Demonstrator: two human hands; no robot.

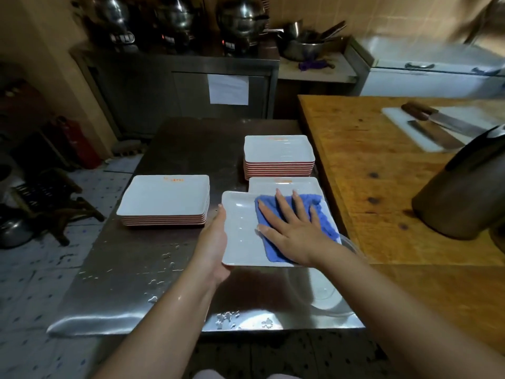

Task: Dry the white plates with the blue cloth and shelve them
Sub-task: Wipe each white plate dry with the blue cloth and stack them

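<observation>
Your right hand (pixel 295 231) lies flat, fingers spread, pressing the blue cloth (pixel 297 228) onto the white plate (pixel 240 231); your left hand (pixel 214 242) grips that plate's left edge, thumb on the rim, fingers hidden underneath. Can't tell if the plate is lifted or resting on the steel table (pixel 131 269). Plate's right rim is covered by cloth and wrist. A clear bowl (pixel 328 294) sits partly hidden under the plate and your right forearm, near the table's front right corner.

Cloth covers the plate's right half, directly under your palm — left half bare. Another plate (pixel 284 184) lies just behind, its near edge overlapped by the held one. Behind that, a plate stack (pixel 278 157); a second stack (pixel 164 201) to the left, near your left hand but apart.

Wooden counter (pixel 382 187) butts up on the right, close to the cloth. Water drops on the table's front and left — open steel there. Knives on a white board (pixel 426 127) far right, dark jug (pixel 461 198) cut off by frame edge
</observation>
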